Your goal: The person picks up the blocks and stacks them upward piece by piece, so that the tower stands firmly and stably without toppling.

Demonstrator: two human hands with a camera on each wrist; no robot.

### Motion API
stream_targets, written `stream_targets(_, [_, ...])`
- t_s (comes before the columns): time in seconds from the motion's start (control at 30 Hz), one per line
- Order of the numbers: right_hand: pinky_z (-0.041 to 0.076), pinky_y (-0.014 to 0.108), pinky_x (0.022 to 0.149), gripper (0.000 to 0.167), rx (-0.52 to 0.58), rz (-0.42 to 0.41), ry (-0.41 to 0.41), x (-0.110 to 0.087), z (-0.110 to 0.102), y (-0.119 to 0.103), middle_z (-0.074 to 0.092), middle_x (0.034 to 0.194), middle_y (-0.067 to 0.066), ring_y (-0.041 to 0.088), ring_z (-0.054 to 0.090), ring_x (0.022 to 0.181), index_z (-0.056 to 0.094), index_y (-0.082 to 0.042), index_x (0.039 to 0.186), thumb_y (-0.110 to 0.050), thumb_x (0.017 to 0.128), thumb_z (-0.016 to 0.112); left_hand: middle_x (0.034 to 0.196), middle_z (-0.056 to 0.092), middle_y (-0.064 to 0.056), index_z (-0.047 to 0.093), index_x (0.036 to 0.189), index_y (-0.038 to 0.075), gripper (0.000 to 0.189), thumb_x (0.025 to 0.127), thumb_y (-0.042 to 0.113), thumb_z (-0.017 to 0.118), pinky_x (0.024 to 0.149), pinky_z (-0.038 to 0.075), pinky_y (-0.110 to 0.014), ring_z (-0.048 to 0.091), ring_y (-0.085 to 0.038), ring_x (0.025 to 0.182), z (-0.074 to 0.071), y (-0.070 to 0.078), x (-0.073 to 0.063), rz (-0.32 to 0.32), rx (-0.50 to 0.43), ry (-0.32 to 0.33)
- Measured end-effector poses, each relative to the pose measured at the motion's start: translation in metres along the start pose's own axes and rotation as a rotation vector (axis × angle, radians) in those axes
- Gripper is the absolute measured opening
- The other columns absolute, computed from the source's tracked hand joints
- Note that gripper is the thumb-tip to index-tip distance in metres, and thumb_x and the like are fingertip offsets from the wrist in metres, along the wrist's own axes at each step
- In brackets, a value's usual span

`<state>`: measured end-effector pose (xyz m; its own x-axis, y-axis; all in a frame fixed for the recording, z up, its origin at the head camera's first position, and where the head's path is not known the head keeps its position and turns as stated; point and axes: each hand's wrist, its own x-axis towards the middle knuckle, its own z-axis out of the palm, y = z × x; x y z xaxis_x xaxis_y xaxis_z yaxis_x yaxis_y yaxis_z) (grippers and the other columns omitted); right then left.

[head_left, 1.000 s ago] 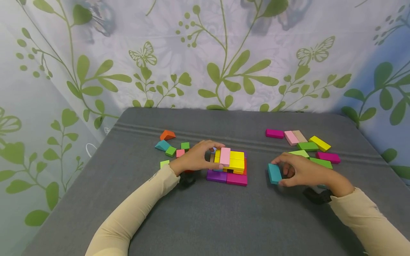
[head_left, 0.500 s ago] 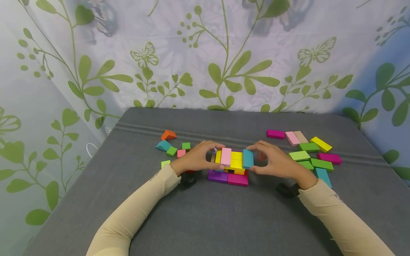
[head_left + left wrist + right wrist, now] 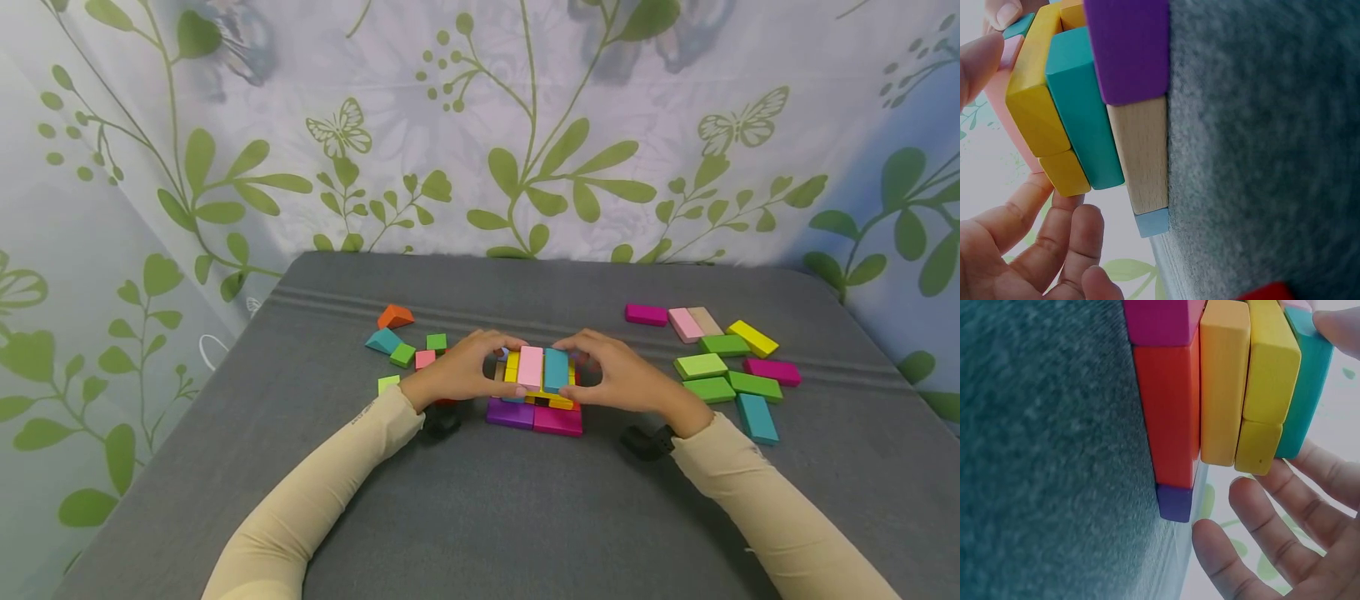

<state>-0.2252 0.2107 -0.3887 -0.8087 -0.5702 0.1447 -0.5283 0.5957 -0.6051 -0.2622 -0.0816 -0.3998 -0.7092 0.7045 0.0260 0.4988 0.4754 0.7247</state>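
Observation:
A layered stack of coloured wooden blocks stands mid-table, its lowest layer showing a purple block point(image 3: 510, 413) and a magenta block point(image 3: 558, 421) in front. Yellow blocks point(image 3: 1034, 112) form the layer under the top. Across them lie a pink block point(image 3: 530, 367) and a teal block point(image 3: 556, 372), side by side with a narrow gap. My left hand point(image 3: 467, 368) pinches the pink block between thumb and fingers at its two ends. From the other side, my right hand point(image 3: 628, 377) holds the teal block the same way, thumb at the near end, fingertips at the far end.
Right of the stack lie loose blocks, among them another teal block point(image 3: 757, 418), a yellow block point(image 3: 753, 338) and several green ones. To the left are small green cubes, a teal triangular block point(image 3: 384, 341) and an orange one point(image 3: 395, 317). A patterned curtain point(image 3: 420, 125) hangs behind the table.
My right hand has brought the teal block leftward from the table's right side onto the stack, beside the pink block. My left hand has stayed at the pink block.

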Motion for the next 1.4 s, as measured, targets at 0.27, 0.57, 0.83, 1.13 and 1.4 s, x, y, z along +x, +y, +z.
stream_targets(0.27, [0.058,0.047,0.084,0.057,-0.002,-0.003,0.002,0.003,0.002,-0.001,0.065,0.115,0.007,0.024,0.059,0.098,0.066,0.001,0.138,-0.024,0.091,0.085,0.151,0.061,-0.011,0.059,0.154,0.01,0.068,0.095,0.033,0.085,0.11,0.048,-0.05,0.053,-0.03,0.131,0.0,-0.001,0.002,0.005,0.007,0.002])
stream_targets(0.57, [0.058,0.052,0.093,0.065,0.028,0.016,0.014,-0.01,-0.004,0.008,0.066,0.131,0.013,0.028,0.062,0.109,0.059,0.001,0.148,-0.024,0.094,0.086,0.151,0.06,-0.01,0.059,0.155,0.011,0.07,0.094,0.033,0.085,0.11,0.047,-0.052,0.052,-0.029,0.133,0.0,-0.001,0.001,-0.014,-0.007,-0.003])
stream_targets(0.83, [0.059,0.047,0.093,0.053,0.049,0.04,0.068,-0.043,-0.03,0.025,0.069,0.134,0.02,0.034,0.065,0.112,0.063,0.001,0.144,-0.012,0.097,0.082,0.152,0.06,-0.01,0.058,0.155,0.012,0.071,0.094,0.033,0.086,0.11,0.048,-0.052,0.052,-0.03,0.133,0.0,-0.001,0.001,-0.017,0.003,-0.003])
stream_targets(1.13, [0.057,0.026,0.089,0.042,0.087,0.011,0.122,-0.073,-0.051,0.049,0.074,0.128,0.01,0.011,0.066,0.107,0.069,0.002,0.134,0.0,0.094,0.082,0.152,0.059,-0.011,0.058,0.155,0.011,0.07,0.094,0.033,0.085,0.112,0.048,-0.053,0.053,-0.03,0.134,0.0,-0.002,0.0,-0.014,0.003,-0.005])
stream_targets(1.4, [0.058,0.019,0.082,0.032,0.195,0.037,0.101,-0.098,-0.072,0.066,0.074,0.12,-0.009,0.009,0.069,0.102,0.069,0.007,0.126,0.009,0.094,0.077,0.152,0.06,-0.01,0.059,0.155,0.011,0.07,0.094,0.033,0.085,0.111,0.047,-0.053,0.053,-0.03,0.134,0.0,-0.001,0.001,-0.021,0.004,-0.009])
